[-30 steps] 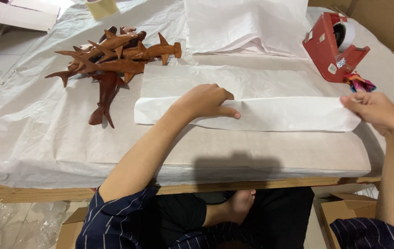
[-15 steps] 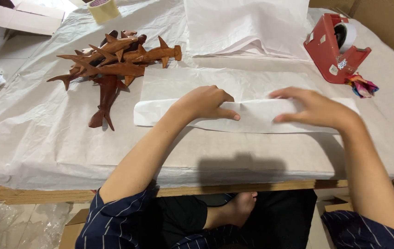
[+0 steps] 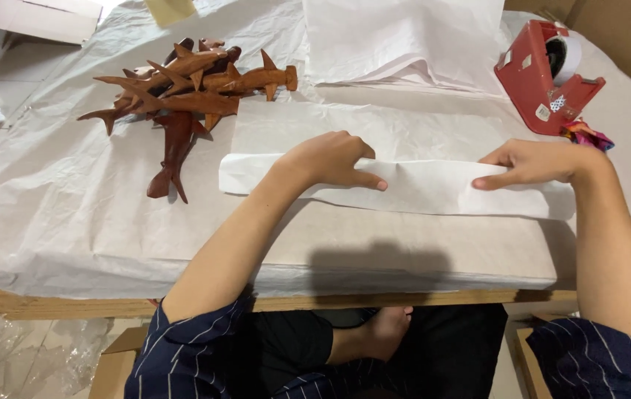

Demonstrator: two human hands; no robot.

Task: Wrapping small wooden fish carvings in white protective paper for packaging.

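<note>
Small white label [image 3: 544,112] low on the red tape dispenser [image 3: 533,81], far right of the worktop [image 3: 71,222], a second pale sticker [image 3: 525,61] higher on its side. Flat white carton [image 3: 38,18] lies off the worktop's far left corner. Brown cardboard box [image 3: 618,33] stands behind the dispenser, top right. More brown box flaps [image 3: 112,366] sit below, by the knees.

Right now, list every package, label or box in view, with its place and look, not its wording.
Tape dispenser: far right on the table, red, small white label on its side.
Flat cardboard box: far left corner, pale, lying flat.
Brown carton: top right, plain wall.
No screens or signs.
</note>
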